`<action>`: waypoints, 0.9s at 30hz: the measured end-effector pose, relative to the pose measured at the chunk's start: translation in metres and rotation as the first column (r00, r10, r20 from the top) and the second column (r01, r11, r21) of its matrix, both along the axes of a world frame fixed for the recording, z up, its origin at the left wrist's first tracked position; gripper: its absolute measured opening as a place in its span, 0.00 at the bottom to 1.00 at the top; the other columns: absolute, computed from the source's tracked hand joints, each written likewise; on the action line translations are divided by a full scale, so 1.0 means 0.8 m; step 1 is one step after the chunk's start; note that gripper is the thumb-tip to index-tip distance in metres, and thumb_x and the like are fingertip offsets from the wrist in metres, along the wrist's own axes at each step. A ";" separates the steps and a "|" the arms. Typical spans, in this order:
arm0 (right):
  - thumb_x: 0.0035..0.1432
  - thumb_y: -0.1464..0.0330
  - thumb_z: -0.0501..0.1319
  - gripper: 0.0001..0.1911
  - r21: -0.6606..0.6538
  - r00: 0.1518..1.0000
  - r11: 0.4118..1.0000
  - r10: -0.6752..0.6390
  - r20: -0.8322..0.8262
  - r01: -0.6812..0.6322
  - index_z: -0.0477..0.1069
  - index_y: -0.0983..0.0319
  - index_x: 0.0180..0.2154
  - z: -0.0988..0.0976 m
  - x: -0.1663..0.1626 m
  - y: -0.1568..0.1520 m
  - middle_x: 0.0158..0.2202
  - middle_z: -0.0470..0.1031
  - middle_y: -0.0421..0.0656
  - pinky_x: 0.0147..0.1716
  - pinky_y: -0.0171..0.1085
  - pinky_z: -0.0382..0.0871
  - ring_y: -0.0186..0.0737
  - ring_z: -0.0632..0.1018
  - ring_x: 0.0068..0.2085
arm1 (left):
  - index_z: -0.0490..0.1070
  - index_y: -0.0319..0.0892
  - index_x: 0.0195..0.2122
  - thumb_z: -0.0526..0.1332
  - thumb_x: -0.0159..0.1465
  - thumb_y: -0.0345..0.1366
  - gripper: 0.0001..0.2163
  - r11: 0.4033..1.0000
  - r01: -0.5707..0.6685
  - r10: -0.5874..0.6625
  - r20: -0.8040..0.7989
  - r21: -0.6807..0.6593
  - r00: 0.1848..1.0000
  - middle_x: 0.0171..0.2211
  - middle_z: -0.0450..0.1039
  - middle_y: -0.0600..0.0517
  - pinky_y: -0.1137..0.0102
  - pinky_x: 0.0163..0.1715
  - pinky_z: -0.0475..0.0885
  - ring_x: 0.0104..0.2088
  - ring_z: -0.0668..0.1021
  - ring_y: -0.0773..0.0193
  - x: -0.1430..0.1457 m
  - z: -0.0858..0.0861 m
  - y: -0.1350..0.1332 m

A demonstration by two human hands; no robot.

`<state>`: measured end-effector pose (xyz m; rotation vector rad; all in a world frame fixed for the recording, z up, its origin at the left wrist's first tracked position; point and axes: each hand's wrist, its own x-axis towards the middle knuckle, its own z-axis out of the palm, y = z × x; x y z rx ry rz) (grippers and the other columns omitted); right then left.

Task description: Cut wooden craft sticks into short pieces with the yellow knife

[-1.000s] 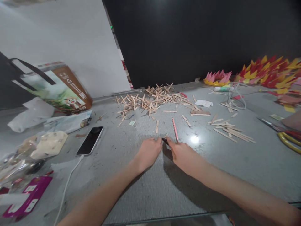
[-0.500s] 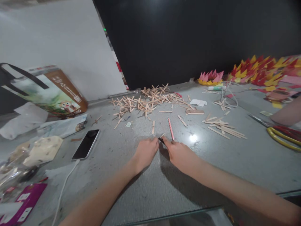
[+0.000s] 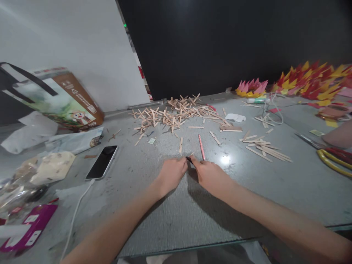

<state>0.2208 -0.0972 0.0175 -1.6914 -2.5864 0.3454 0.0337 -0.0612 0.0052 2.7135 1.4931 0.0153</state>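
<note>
My left hand (image 3: 172, 173) and my right hand (image 3: 209, 175) rest close together on the grey table (image 3: 176, 216), fingers curled inward. Between their fingertips lies a small dark tool tip (image 3: 189, 159) next to a short wooden stick piece (image 3: 191, 155). The right hand pinches the dark tool; the left hand's fingers press at the stick piece. A pink pencil (image 3: 201, 146) lies just beyond the right hand. A single wooden stick (image 3: 180, 145) lies beyond the left hand.
A heap of crossed wooden sticks (image 3: 176, 113) lies at the back. Loose sticks (image 3: 264, 146) and yellow scissors (image 3: 334, 161) lie right, near another person's hand (image 3: 339, 135). Paper flowers (image 3: 305, 82) line the far right. A phone (image 3: 101, 162), bag (image 3: 59, 101) and packets sit left.
My hands stay together at the same spot on the table. Only the view has shifted slightly.
</note>
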 end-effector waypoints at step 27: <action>0.62 0.77 0.53 0.39 0.010 0.999 1.000 0.011 0.045 -0.011 0.49 0.69 0.73 -0.003 0.000 0.001 0.41 0.81 0.56 0.37 0.42 0.71 0.54 0.83 0.39 | 0.73 0.40 0.43 0.47 0.78 0.37 0.15 1.000 -0.005 0.005 0.016 0.002 1.000 0.36 0.80 0.47 0.67 0.36 0.69 0.37 0.82 0.57 0.000 -0.001 0.002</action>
